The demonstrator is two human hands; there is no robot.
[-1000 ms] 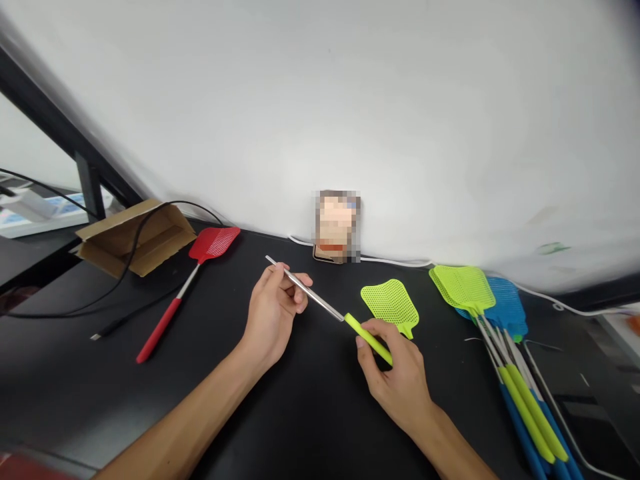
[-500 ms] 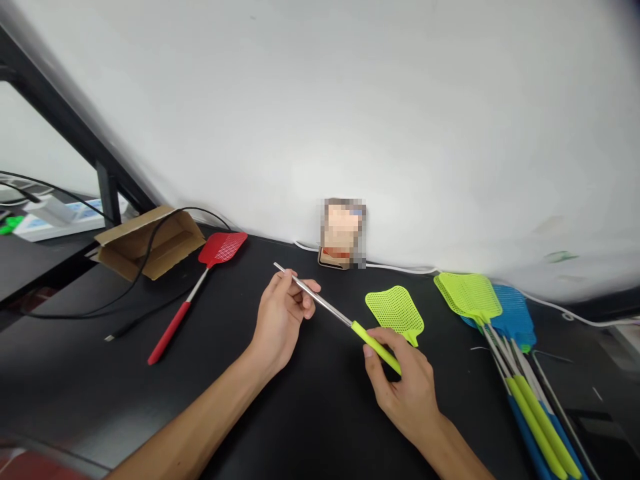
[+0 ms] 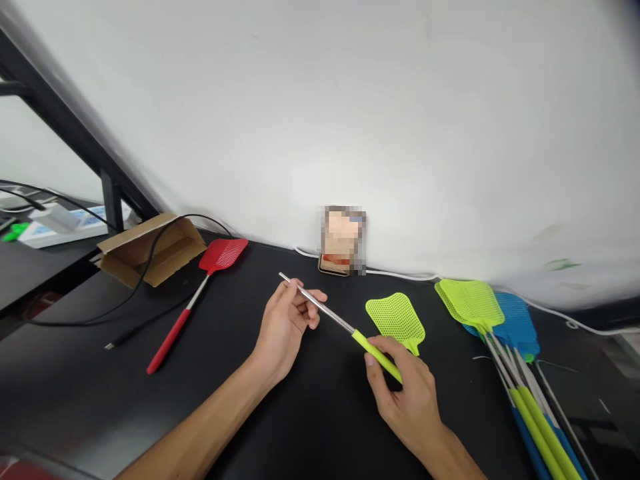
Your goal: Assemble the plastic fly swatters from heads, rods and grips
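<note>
Between my hands slants a fly swatter handle [image 3: 376, 355], a lime-green grip with a thin metal rod and no head on its end. My right hand [image 3: 407, 397] is closed around the green grip. Near the rod's bare upper tip, my left hand [image 3: 285, 327] pinches the metal with thumb and fingers. A loose lime-green swatter head [image 3: 395, 319] lies flat on the black table just beyond my right hand, apart from the rod. Over to the left rests a whole red fly swatter [image 3: 183, 320], its head toward the wall.
Green swatters [image 3: 473, 300] and blue swatters [image 3: 517, 323] lie stacked at the right. An open cardboard box [image 3: 153, 250] and a black cable [image 3: 145, 328] sit at the left. A pixelated upright object [image 3: 343, 240] leans against the white wall, by a white cord [image 3: 403, 275].
The whole view has shifted slightly, with things sitting a little lower. Both hands keep their hold on the swatter handle, and the loose green head stays in place on the table.
</note>
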